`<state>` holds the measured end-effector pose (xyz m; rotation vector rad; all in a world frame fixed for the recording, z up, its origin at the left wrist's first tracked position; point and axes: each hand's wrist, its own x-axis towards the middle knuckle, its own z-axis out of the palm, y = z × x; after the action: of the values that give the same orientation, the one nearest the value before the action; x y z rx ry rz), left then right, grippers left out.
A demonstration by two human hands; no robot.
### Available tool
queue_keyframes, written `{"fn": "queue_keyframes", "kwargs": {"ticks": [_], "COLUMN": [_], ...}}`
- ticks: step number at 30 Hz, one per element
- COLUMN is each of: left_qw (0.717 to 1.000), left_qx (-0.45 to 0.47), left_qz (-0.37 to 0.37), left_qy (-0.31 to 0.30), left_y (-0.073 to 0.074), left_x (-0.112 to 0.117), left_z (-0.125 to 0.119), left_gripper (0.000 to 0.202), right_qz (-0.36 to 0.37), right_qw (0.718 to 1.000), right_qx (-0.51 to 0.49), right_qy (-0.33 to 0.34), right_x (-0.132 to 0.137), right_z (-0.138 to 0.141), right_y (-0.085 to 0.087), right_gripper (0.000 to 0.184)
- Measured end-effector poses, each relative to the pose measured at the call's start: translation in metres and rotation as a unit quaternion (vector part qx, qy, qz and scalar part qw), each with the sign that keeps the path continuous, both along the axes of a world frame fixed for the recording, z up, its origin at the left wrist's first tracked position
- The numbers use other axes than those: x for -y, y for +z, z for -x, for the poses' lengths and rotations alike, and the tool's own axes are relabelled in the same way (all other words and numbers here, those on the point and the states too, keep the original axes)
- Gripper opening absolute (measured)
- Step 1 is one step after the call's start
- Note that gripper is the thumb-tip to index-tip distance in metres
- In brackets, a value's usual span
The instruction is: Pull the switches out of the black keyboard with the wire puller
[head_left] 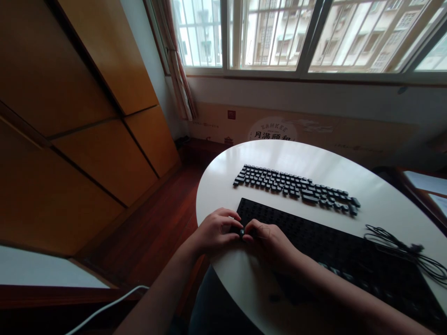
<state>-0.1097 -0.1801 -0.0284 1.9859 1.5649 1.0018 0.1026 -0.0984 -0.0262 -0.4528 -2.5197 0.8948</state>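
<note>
2 hands, 1 keyboard (314,232), 1 small dark keycap (241,233) at the fingertips, 1 bundled cable (398,244), 1 round white table (218,174). Loose keycaps (275,180): 1 group in keyboard layout past the keyboard's far edge, too small and packed to count reliably.

Small keycap sits between the hands, at the keyboard's left end. Left hand (218,229): curled, thumb and index nearly closed at the cap's left. Right hand (270,237): thumb and index bunched at its right, other fingers hidden. Can't tell which hand actually grips it. Cable overlaps the keyboard's far-right part.
</note>
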Motion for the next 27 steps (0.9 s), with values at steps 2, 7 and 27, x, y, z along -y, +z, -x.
{"fn": "queue_keyframes", "kwargs": {"ticks": [2,7,27], "left_qw": [1.0,1.0,0.997], "left_qx": [0.0,0.0,-0.047], "left_qz": [-0.003,-0.002,-0.063], "left_qy": [0.001,0.001,-0.006], "left_y": [-0.001,-0.004,0.056], "left_x": [0.0,-0.001,-0.039], "left_z": [0.0,0.001,-0.004], "left_gripper": [0.019,0.02,0.02], "right_qz": [0.009,0.073,-0.074], "right_qw": [1.0,0.996,0.991], "right_qx": [-0.004,-0.027,-0.062], "right_qy": [-0.006,-0.044,-0.089], "right_x": [0.0,0.001,-0.012], "right_z": [-0.001,-0.003,-0.049], "right_y": [0.0,0.0,0.051], "right_gripper": [0.026,0.025,0.027]}}
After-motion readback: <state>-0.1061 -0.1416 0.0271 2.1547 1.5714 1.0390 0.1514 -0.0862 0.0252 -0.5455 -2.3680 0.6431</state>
